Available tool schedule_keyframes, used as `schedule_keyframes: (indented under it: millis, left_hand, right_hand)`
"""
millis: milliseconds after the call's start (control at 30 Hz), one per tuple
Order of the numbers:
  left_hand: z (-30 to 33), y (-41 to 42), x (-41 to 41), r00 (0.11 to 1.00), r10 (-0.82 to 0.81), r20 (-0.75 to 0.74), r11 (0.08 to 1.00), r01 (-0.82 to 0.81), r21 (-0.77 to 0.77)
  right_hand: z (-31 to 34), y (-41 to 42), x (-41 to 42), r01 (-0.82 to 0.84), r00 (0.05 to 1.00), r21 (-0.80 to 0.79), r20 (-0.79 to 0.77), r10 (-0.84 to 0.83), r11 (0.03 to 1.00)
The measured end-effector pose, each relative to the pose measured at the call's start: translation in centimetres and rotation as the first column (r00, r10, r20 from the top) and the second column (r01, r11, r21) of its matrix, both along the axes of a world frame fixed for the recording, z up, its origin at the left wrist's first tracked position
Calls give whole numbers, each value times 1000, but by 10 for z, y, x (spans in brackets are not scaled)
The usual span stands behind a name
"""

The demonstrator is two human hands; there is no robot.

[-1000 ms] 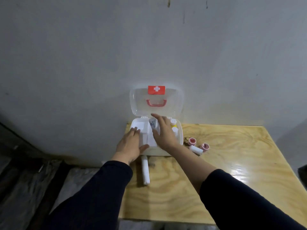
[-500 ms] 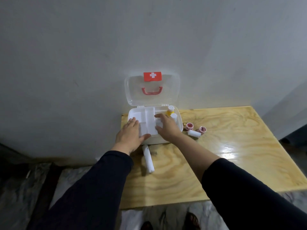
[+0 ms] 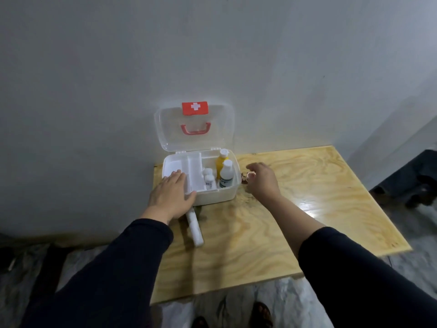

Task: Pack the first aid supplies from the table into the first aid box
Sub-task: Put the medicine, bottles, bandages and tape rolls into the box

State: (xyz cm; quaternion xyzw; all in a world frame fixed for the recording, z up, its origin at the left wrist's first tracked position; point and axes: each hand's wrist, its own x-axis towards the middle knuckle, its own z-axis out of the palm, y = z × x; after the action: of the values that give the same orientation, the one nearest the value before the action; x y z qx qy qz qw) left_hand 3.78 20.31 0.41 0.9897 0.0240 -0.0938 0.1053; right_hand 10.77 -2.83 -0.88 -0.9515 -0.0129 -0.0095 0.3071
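Note:
The white first aid box [image 3: 212, 197] stands open at the table's back left, its clear lid [image 3: 170, 129] upright against the wall. Inside on the right are a yellow bottle [image 3: 221, 160], a white labelled bottle [image 3: 226, 175] and two small white bottles [image 3: 208, 179]. My left hand [image 3: 171, 197] lies flat on the box's front left corner. My right hand [image 3: 263, 183] hovers just right of the box, fingers curled over a small tape roll [image 3: 250, 174]; the rest of the rolls are hidden under it. A white bandage roll [image 3: 195, 226] lies in front of the box.
The wooden table [image 3: 307, 185] stands against a grey wall, with its front edge near me. A dark object [image 3: 411, 178] sits on the floor beyond the right edge. My sandalled feet [image 3: 260, 313] show below the table.
My right hand has left the inside of the box and moved right to the tape rolls, uncovering the bottles. My left hand has stayed on the box. The view has shifted.

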Motion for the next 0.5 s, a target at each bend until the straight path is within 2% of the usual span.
schedule_keyframes:
  millis: [167,267,500]
  left_hand:
    - [-1,-5,-1,999,32,42,999,-32,-12]
    - [-5,-6,2,998,40,50,999,-39,-8]
    - [-12,-6,3,999,29,42,1000,-29,1]
  right_hand:
    - [-40,-25,0,-68,991,-193,-128,44,979]
    - [-53,-29,1,-101,992,-259,-93,80,961]
    - [-61,-26,-21,-55,997,-138,-66,47,989]
